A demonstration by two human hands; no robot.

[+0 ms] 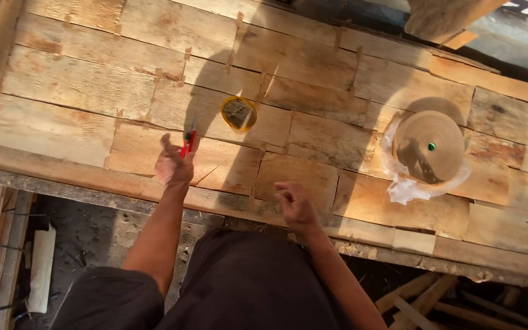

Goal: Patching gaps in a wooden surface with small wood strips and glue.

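My left hand (174, 164) is raised over a panel of pale wooden veneer sheets (80, 85) and grips a small red-handled cutter (188, 140), which points up. My right hand (293, 203) hovers at the panel's near edge with its fingers curled; whether it pinches something thin I cannot tell. Short strips of brown tape (184, 64) bridge the seams between the sheets. A yellow-rimmed tape roll (238, 113) lies flat just beyond my left hand.
A large roll of brown paper tape (430, 146) sits on clear plastic wrap (401, 189) at the right. A wooden rail (62, 174) runs along the panel's near edge. Scrap wood sticks (423, 299) lie on the ground at lower right. A timber piece (441, 18) juts in at top right.
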